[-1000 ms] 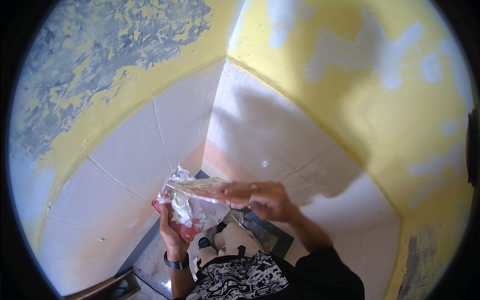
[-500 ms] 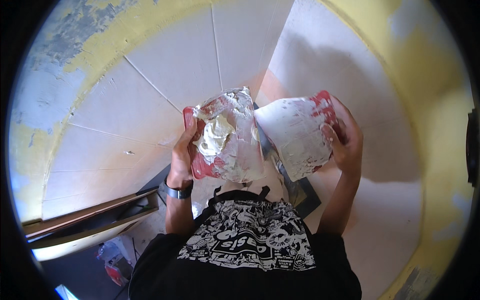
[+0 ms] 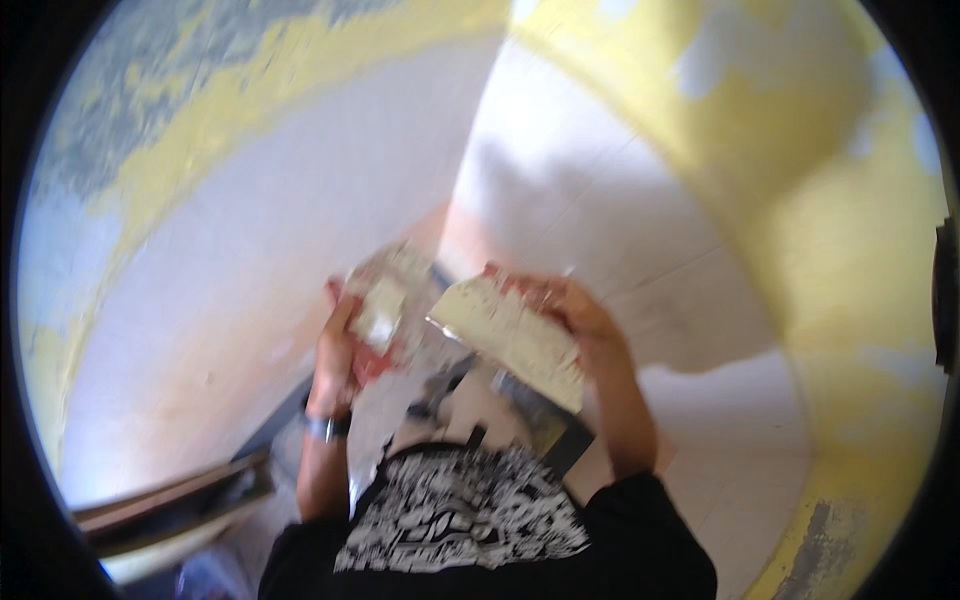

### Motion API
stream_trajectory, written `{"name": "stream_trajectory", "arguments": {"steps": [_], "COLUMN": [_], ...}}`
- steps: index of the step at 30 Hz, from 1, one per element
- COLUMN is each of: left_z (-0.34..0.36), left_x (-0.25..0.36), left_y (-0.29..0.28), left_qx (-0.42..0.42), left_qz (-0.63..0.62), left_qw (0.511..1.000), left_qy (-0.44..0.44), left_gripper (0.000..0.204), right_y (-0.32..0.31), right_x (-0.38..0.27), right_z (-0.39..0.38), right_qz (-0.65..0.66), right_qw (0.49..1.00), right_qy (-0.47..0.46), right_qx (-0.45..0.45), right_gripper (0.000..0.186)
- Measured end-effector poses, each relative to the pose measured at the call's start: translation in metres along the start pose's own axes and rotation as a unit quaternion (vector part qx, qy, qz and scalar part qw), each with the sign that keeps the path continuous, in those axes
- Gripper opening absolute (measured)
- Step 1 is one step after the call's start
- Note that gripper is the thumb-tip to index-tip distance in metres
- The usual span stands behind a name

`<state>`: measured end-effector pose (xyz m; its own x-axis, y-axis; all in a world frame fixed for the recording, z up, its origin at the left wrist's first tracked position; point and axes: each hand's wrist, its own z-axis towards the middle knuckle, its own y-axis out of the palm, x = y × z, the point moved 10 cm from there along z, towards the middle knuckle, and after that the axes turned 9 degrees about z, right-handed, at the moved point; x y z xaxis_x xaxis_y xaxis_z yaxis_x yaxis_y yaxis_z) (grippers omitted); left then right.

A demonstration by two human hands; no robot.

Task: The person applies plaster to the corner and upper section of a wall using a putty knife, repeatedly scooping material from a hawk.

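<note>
The picture is blurred by motion. My left hand (image 3: pixel 336 350) grips the red edge of a putty scraper (image 3: pixel 405 280), which is smeared with filler and carries a pale lump of putty (image 3: pixel 381 318) on its face. My right hand (image 3: pixel 588 312) holds a second red scraper (image 3: pixel 505 336), tilted and mostly coated in cream putty, just right of the first. A small gap seems to separate the two scrapers. Below them show my legs and the dark shirt with a white print that I wear.
I face a corner with white-tiled lower walls (image 3: pixel 230 290) and patchy yellow paint (image 3: pixel 780 150) above, grey-smeared at the upper left. A wooden piece of furniture (image 3: pixel 175 505) stands at the lower left, with plastic items below it. A dark object (image 3: pixel 942 295) is at the right rim.
A second ago the right scraper lay across the left one, then both were apart, faces up. Since half a second ago both have moved lower in the picture, the right one now more tilted.
</note>
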<state>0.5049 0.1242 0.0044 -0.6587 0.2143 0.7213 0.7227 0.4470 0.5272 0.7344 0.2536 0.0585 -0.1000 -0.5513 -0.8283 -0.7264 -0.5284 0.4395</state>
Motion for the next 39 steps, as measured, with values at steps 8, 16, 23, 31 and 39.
{"name": "stream_trajectory", "arguments": {"steps": [8, 16, 23, 31, 39], "left_z": [-0.004, -0.009, -0.009, -0.016, -0.023], "left_x": [0.004, 0.003, 0.007, 0.014, 0.017], "left_y": [0.007, 0.006, 0.004, -0.011, -0.011], "left_qx": [-0.089, -0.076, -0.069, -0.057, -0.025], "left_qz": [-0.118, -0.147, -0.123, -0.129, -0.116], "left_qw": [0.985, 0.982, 0.985, 0.982, 0.984], "left_qy": [0.084, 0.09, 0.101, 0.122, 0.13], "left_gripper": [0.048, 0.048, 0.05, 0.051, 0.052], "right_y": [0.093, 0.223, 0.155, 0.191, 0.156], "right_x": [-0.263, -0.314, -0.306, -0.294, -0.305], "right_z": [-0.138, -0.092, 0.007, -0.007, 0.017], "right_qz": [-0.206, -0.829, -0.894, -0.896, -0.916], "right_qw": [0.779, 0.213, -0.031, 0.034, -0.066], "right_qy": [-0.57, -0.462, -0.363, -0.339, -0.302], "right_qx": [0.158, 0.235, 0.261, 0.284, 0.255], "right_gripper": [0.018, 0.052, 0.047, 0.05, 0.039]}}
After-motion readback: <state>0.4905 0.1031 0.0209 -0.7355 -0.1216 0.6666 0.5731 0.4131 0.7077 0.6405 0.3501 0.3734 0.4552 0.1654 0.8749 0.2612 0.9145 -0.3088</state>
